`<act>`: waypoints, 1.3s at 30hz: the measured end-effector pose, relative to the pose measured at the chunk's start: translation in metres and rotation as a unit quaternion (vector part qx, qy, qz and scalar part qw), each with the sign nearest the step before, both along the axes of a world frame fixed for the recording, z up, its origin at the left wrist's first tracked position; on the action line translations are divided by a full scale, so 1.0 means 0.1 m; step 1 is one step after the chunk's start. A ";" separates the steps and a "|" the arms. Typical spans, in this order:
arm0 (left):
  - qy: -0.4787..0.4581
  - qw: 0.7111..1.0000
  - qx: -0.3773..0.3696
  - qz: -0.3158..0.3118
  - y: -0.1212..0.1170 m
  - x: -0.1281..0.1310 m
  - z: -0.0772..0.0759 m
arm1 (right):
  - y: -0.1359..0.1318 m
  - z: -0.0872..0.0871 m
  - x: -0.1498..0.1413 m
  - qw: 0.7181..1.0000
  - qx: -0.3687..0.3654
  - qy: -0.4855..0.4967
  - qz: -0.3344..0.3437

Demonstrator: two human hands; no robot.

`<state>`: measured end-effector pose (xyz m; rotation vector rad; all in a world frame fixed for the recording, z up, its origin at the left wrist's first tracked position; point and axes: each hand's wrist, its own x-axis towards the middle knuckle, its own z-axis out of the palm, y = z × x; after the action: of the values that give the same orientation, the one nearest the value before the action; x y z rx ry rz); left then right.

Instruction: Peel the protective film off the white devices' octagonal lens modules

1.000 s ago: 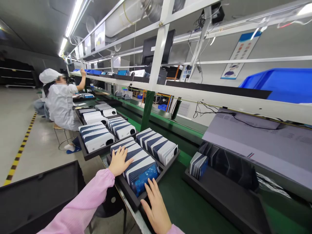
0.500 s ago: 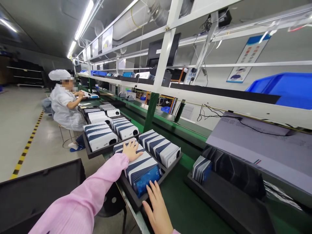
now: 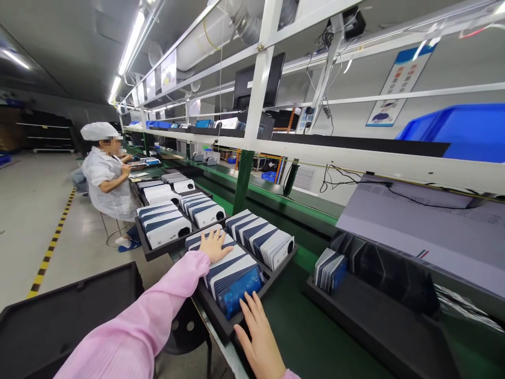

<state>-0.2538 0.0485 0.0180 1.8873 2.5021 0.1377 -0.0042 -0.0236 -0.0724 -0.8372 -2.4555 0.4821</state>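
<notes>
A black tray [image 3: 221, 322] on the green bench holds two rows of upright white and dark blue devices [image 3: 232, 271]. My left hand [image 3: 215, 245] lies flat and open on the far end of the near row, fingers spread. My right hand [image 3: 260, 339] rests open at the tray's near end, fingertips against the front device with a shiny blue film [image 3: 241, 292]. The second row of devices [image 3: 262, 241] stands just beyond.
More loaded trays [image 3: 163, 226] run along the bench toward a seated person in white coat and cap [image 3: 106, 176]. A black tray with a few devices [image 3: 331, 271] sits to the right. An empty black tray [image 3: 63, 316] is at lower left. Blue bin [image 3: 457, 131] on the shelf.
My left hand slid from the near row's middle toward its far end. My right hand stayed at the tray's near end. The seated person lowered a raised arm.
</notes>
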 end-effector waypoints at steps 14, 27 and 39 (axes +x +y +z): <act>-0.025 0.999 -0.005 -0.033 -0.14 0.24 0.06 | 0.01 -0.06 -0.01 1.000 0.001 0.017 0.001; -0.075 0.996 -0.035 -0.040 -0.32 0.59 0.06 | -0.02 -0.22 0.06 0.999 0.026 0.033 -0.010; -0.064 0.996 -0.013 -0.056 -0.29 0.35 0.05 | 0.07 -0.39 0.05 0.998 0.058 0.024 0.017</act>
<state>-0.2188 0.0198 0.0233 1.9367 2.3001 0.2172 0.0007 -0.0166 -0.1112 -0.7283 -2.4309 0.3645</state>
